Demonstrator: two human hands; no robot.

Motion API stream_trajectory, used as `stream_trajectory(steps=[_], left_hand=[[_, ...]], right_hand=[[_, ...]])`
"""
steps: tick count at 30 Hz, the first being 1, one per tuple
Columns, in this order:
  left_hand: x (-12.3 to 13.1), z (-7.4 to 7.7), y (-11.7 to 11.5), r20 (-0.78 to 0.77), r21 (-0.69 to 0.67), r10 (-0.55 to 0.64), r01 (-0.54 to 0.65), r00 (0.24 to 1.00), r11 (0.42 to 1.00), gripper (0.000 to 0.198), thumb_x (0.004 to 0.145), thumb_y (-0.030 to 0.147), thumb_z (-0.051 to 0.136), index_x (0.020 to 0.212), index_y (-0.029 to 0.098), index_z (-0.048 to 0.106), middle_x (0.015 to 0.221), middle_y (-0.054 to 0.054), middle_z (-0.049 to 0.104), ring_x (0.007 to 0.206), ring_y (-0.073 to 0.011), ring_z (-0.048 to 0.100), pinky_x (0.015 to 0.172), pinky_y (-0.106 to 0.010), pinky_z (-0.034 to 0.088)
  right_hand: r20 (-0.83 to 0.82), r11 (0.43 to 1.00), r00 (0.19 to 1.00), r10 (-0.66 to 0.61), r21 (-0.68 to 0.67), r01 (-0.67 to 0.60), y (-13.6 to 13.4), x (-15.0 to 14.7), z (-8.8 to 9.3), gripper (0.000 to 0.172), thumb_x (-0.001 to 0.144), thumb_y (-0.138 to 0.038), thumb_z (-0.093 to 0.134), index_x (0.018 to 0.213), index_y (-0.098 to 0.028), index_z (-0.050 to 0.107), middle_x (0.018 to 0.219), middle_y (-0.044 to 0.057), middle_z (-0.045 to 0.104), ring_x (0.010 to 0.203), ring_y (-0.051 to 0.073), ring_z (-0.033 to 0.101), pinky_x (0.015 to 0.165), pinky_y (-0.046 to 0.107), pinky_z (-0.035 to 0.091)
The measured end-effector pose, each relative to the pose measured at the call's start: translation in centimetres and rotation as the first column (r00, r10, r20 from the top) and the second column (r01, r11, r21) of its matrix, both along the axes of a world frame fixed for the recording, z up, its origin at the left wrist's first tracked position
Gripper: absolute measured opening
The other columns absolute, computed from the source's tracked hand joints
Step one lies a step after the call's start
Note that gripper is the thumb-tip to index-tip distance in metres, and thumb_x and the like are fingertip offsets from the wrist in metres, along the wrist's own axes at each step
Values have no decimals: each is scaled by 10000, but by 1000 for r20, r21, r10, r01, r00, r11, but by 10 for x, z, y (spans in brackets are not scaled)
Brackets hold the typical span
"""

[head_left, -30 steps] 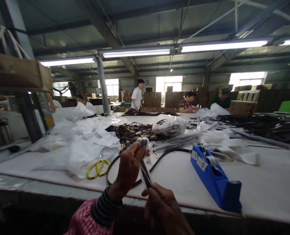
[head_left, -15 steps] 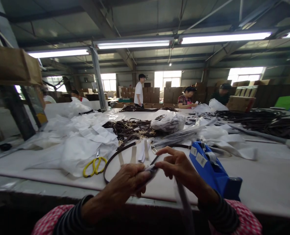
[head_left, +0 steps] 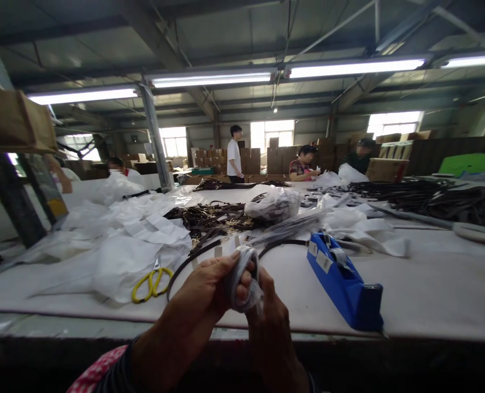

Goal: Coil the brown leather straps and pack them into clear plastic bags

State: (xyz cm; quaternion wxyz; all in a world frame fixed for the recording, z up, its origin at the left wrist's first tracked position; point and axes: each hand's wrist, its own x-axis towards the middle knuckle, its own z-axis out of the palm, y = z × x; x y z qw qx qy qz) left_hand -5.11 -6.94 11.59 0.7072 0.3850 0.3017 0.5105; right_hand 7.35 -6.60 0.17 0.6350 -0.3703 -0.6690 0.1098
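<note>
A coiled strap in clear plastic [head_left: 242, 279] is held above the table's front edge. My left hand [head_left: 210, 289] has its fingers wrapped round it, some of them through the loop. On the coil's right side, my right hand [head_left: 269, 311] presses against the plastic with its fingers bent; its fingertips are partly hidden. Behind the hands a dark strap [head_left: 189, 261] curves over the white table. Yellow-handled scissors [head_left: 152, 285] lie to the left, and a blue tape dispenser [head_left: 344, 284] stands to the right.
Dark straps with metal clasps [head_left: 213, 218] are heaped at the middle, beside a plastic-wrapped bundle [head_left: 273, 202]. White sheets [head_left: 131, 256] cover the left. More dark straps [head_left: 443, 199] lie at the back right. Several people are beyond the table, one standing in a white shirt [head_left: 234, 155].
The strap and plastic are now wound into a coil in my left hand. My right hand has moved left and down against it. The whole view has shifted slightly.
</note>
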Motion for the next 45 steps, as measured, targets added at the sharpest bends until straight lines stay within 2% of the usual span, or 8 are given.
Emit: stream_trajectory(steps=[4, 7, 12, 17, 23, 34, 41, 45], left_hand=[[10, 19, -2, -5, 239, 221, -213, 975, 947, 259, 875, 335, 770, 948, 86, 774, 809, -81, 749, 653, -135, 682, 655, -217, 556], [7, 16, 9, -142, 559, 505, -353, 851, 751, 220, 935, 355, 693, 967, 144, 748, 891, -78, 772, 790, -189, 721, 759, -265, 560], [-18, -25, 28, -348, 928, 850, 14, 395, 373, 134, 976, 275, 609, 873, 202, 654, 808, -42, 693, 742, -192, 643, 737, -282, 464], [-34, -51, -3, -681, 732, 608, 369, 409, 573, 232, 1009, 386, 557, 850, 224, 606, 791, -15, 656, 711, -183, 600, 675, -278, 416], [-26, -42, -24, -637, 313, 115, 119, 762, 942, 500, 995, 599, 538, 746, 169, 593, 627, 5, 573, 531, -108, 463, 521, -228, 348], [16, 38, 11, 79, 52, 364, -369, 928, 928, 285, 1022, 162, 529, 839, 63, 725, 692, -60, 686, 533, -100, 607, 541, -200, 521], [8, -3, 24, -140, 482, 457, -343, 878, 806, 300, 927, 441, 698, 965, 146, 740, 894, -79, 780, 775, -200, 729, 746, -288, 564], [-1, -37, 25, -400, 871, 726, -15, 559, 492, 176, 1010, 299, 585, 915, 186, 682, 799, -41, 692, 732, -191, 642, 701, -281, 475]], right_hand=[[-121, 949, 976, 180, -239, -205, -4, -9, -11, 472, 1095, -472, 322, 849, -199, 619, 601, 19, 625, 486, 148, 568, 519, 257, 460], [-343, 710, 854, 391, -478, -517, -22, 1, -5, 514, 1029, -637, 443, 876, -179, 620, 575, 1, 621, 447, 122, 557, 485, 230, 428], [-511, 464, 716, 476, -546, -697, -41, 50, 33, 582, 894, -634, 685, 1211, -158, 577, 530, -67, 552, 375, 76, 398, 398, 188, 268], [-486, 594, 773, 409, -501, -629, -3, 86, 74, 595, 791, -391, 838, 1283, -183, 575, 561, -133, 381, 470, 55, 249, 443, 181, 189], [-82, 895, 946, 314, -308, -323, 48, 59, 63, 335, 831, -387, 781, 1086, -194, 681, 693, -31, 633, 640, 149, 564, 638, 262, 449], [-223, 919, 966, 128, -338, -200, -23, -11, 10, 385, 1024, -510, 509, 1261, -236, 639, 918, 81, 711, 773, 233, 644, 721, 339, 507], [-431, 484, 763, 482, -595, -642, -21, 23, 0, 502, 1016, -615, 474, 1039, -152, 667, 680, 32, 672, 545, 141, 561, 538, 247, 389], [-696, 189, 500, 514, -477, -858, -19, 41, 5, 404, 984, -492, 587, 1073, -104, 655, 761, 79, 718, 607, 129, 619, 572, 221, 437]])
